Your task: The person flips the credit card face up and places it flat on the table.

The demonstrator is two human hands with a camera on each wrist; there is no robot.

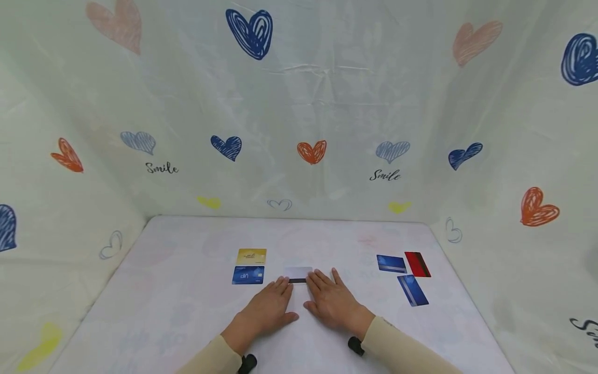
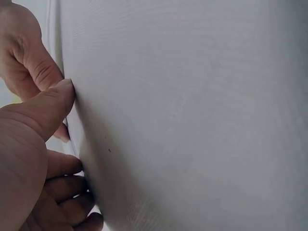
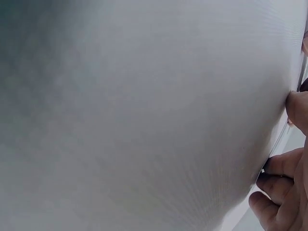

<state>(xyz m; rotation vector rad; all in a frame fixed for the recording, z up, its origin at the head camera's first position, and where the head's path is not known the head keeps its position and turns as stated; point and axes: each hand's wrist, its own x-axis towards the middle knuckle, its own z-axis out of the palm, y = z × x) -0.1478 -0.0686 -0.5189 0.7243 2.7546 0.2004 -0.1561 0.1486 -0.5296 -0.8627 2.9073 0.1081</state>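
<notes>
Pale card: flat on the table, twelve o'clock of the hands.
Left hand: fingers straight, gripping nothing, tips at the card's eight o'clock.
Right hand: fingers straight, gripping nothing, tips at its three o'clock.
Blue card: nine o'clock of the pale card.

In the head view, the white card has its ends partly hidden under fingertips of the left hand and right hand. Finer print on the gold card and blue VIP card is too small to read. The bottom edge crops the tabletop and both sleeves; the right edge clips a navy heart (and some black lettering). Each wrist view cuts off its own hand, and the right one blurs toward its upper left corner.
</notes>
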